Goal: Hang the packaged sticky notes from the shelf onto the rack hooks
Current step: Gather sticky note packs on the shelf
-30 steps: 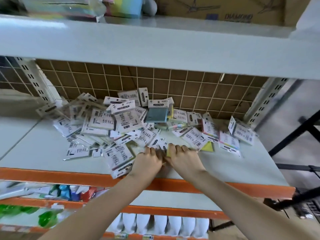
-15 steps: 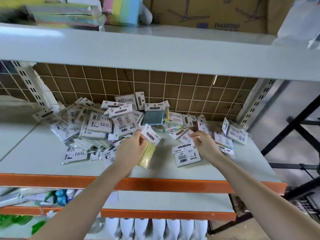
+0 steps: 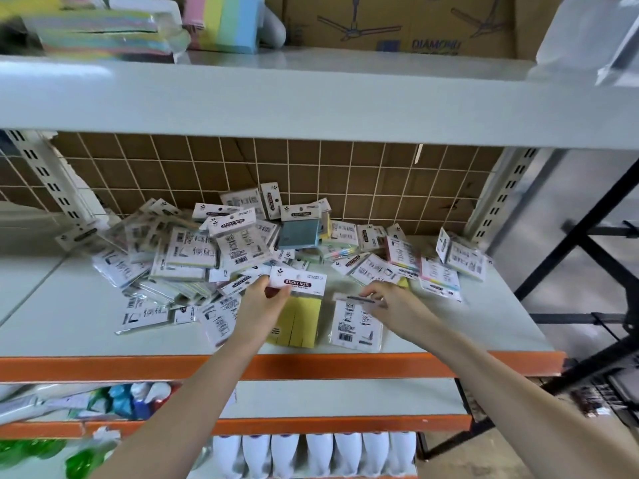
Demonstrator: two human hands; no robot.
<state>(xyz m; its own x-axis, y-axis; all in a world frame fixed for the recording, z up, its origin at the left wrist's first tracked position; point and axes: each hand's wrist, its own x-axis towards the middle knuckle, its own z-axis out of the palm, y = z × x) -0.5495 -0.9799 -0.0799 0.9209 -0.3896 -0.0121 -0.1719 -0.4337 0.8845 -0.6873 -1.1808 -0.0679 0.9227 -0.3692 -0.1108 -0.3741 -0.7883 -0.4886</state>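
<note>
- Head view: we see both forearms enter from the lower edge of the frame and converge toward the centre, over the grey shelf (image 3: 69,326) with the orange front edge.
- We note the left hand (image 3: 261,307) at centre frame, wrist straight, back of the hand toward the camera. Its fingers and thumb pinch the white header card of a yellow sticky-note pack (image 3: 299,312). The label "STICKY NOTE" faces us, and the yellow pad hangs below the card toward the shelf's front edge.
- We note the right hand (image 3: 392,305) just right of centre, palm down, fingers extended leftward. Its fingertips (image 3: 368,295) close on the top edge of a white-backed pack (image 3: 358,323) that lies barcode side up on the shelf, just beside the yellow pack.
- We see the pile of packaged sticky notes (image 3: 214,250) spread across the middle of the frame, behind both hands, against a wire grid panel (image 3: 311,167) backed with cardboard.
- We see an upper shelf (image 3: 311,102) across the top of the frame, carrying a cardboard box (image 3: 397,22) at upper right and coloured pads at upper left.
- We see white bottles (image 3: 311,454) in a row at the bottom centre.
</note>
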